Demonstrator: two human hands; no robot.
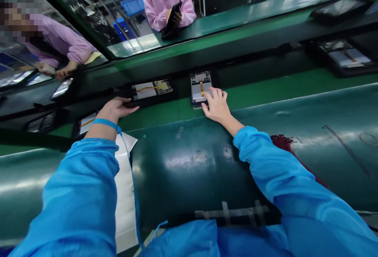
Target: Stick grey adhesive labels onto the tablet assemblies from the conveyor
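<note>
My left hand (pixel 115 109) grips the near left corner of a black tray (pixel 165 95) that carries an opened tablet panel (pixel 152 88) with an orange ribbon cable. My right hand (pixel 217 103) rests, fingers curled, on the near right edge of a smaller opened device (pixel 200 87), silver inside with an orange cable. Both items lie on the green conveyor belt (pixel 265 87). A blue wrist strap (pixel 106 123) circles my left wrist. Both my sleeves are blue.
More trays with panels ride the belt at left (pixel 85 123) and right (pixel 344 56). A dark green mat (pixel 189 162) covers my bench, with a white sheet (pixel 125 194) on it. Across the line, one person in pink (pixel 168 0) holds a dark tablet; another works at far left.
</note>
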